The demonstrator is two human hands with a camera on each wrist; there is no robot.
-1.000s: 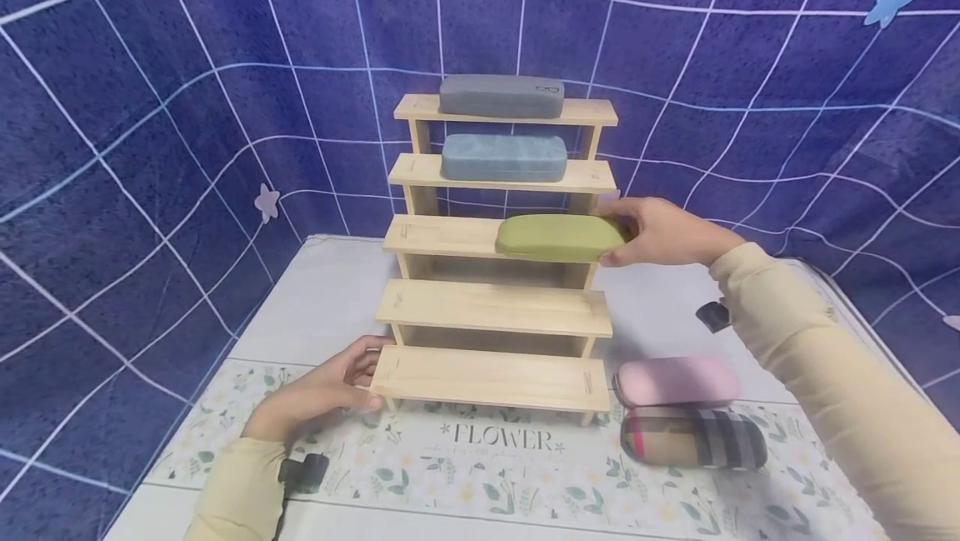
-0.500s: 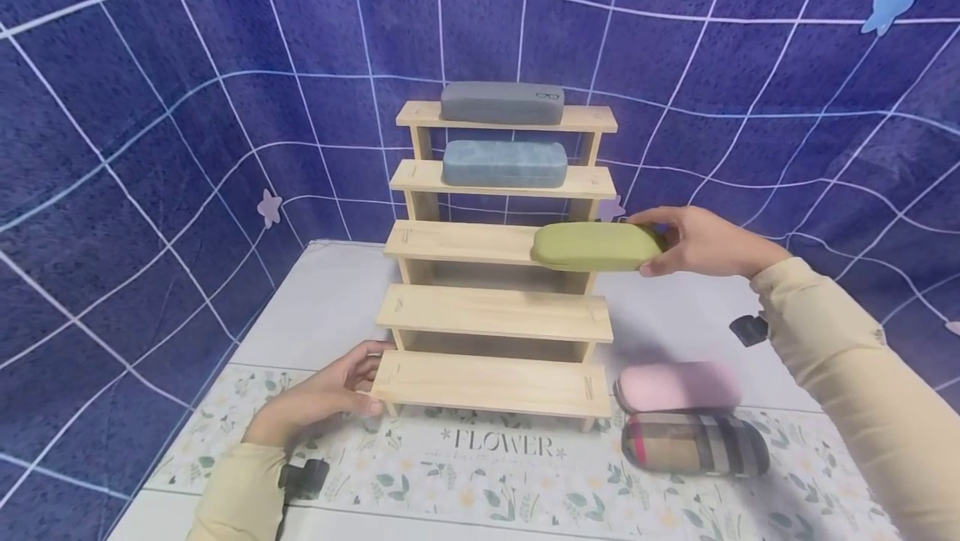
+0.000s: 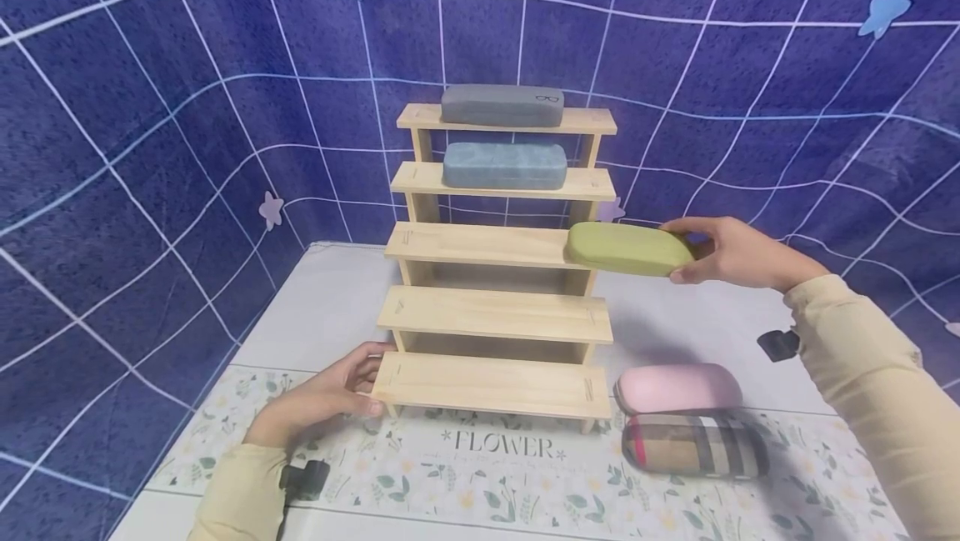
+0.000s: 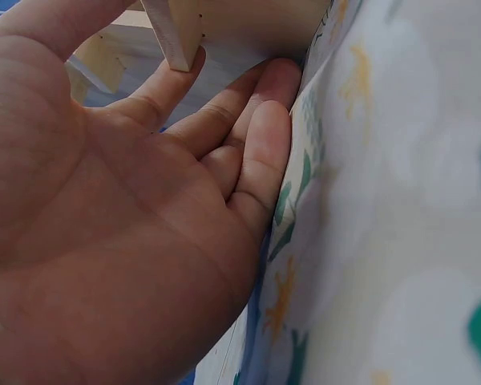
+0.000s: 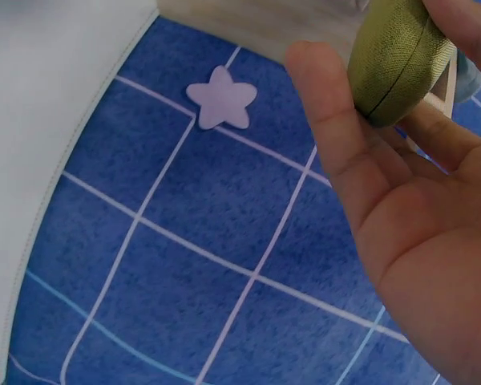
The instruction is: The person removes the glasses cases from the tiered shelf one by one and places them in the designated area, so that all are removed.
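A deep blue cloth with white grid lines and pale stars is hanging behind a desk (image 3: 315, 308) covered in part by a flowered mat. On it is standing a stepped wooden rack (image 3: 495, 320), and we are steadying its lowest step at about 9 o'clock with our left hand (image 3: 318, 399), fingers relaxed against the wood, gripping nothing. Our right hand (image 3: 738, 253) is grasping the green case (image 3: 626, 247) by its end, thumb under and fingers over, holding it in the air at the 3 o'clock end of the middle step. A grey case and a blue case are sitting on the two upper steps; a pink case (image 3: 678, 388) and a plaid case (image 3: 693, 445) are lying at 4 o'clock beside the rack. We judge the case is in mid-carry, so we are needing a level, firm hold.
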